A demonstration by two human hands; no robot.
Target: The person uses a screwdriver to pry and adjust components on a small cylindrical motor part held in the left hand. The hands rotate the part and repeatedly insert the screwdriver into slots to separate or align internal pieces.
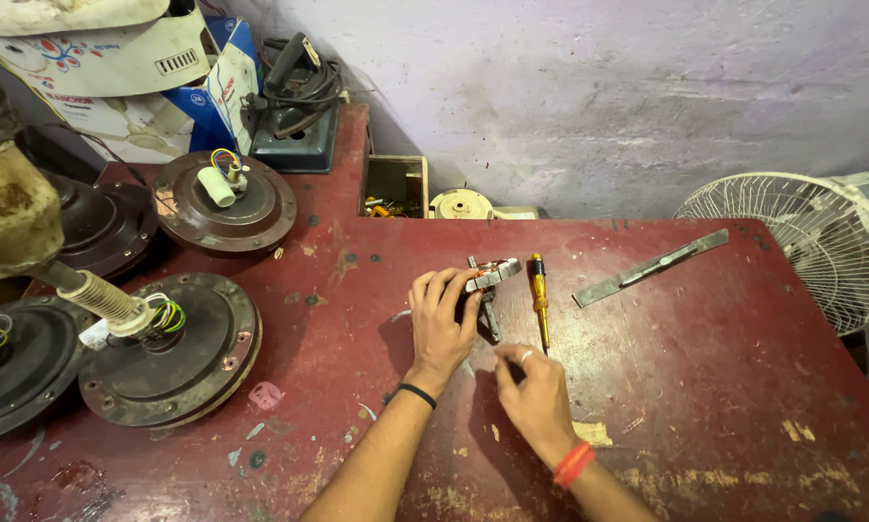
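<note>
My left hand (441, 320) rests on the red table, its fingers gripping a small metal part (490, 275) with a grey bar running under it. My right hand (534, 391) sits just below, fingers curled with the fingertips pinched near the lower end of a yellow-handled screwdriver (540, 296), which lies on the table right of the part. Whether the right fingers hold anything small I cannot tell. A black band is on my left wrist, an orange one on my right.
Several brown ceiling-fan motors (168, 353) (226, 203) lie at the left. A flat metal strip (650, 268) lies at the right, a white fan guard (811, 242) beyond the table edge. A small parts box (394, 187), an electric iron (297, 87) and cartons stand at the back.
</note>
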